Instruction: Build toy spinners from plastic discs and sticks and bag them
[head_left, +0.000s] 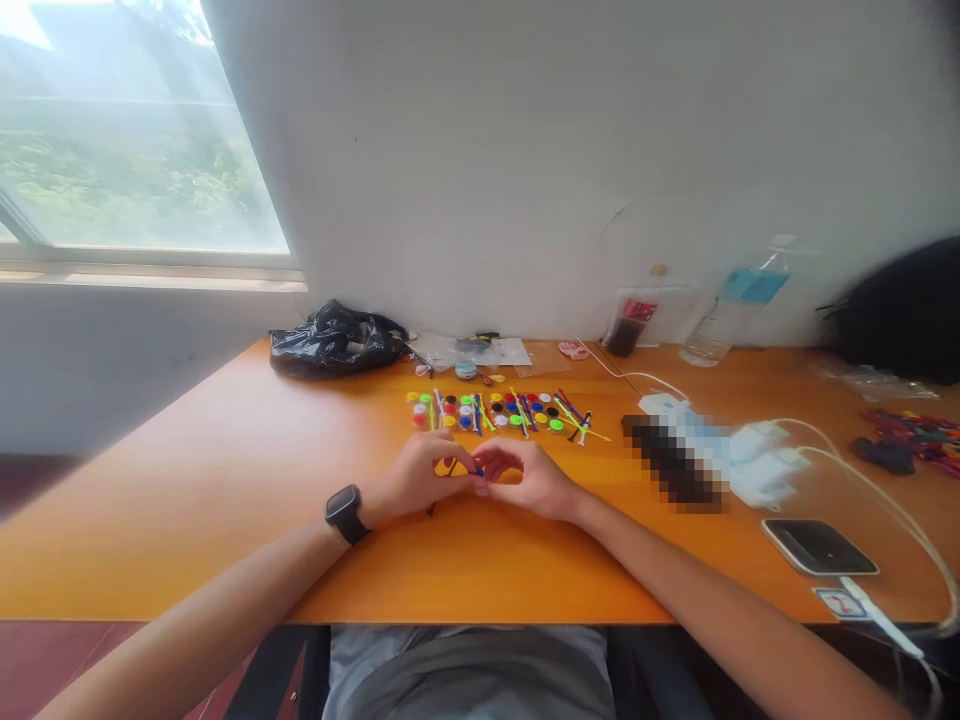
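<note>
On the person's side of the rows of coloured pieces (500, 421), the left hand (421, 474) and right hand (538, 484) meet, fingertips pinched on a small blue piece (479, 472); a light, steady, level grip should best prevent slipping.

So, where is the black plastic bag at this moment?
In the head view, the black plastic bag lies on the table, back left, near the wall.

Left grip (415, 478) and right grip (541, 483) pinch something blue (480, 472).
</note>
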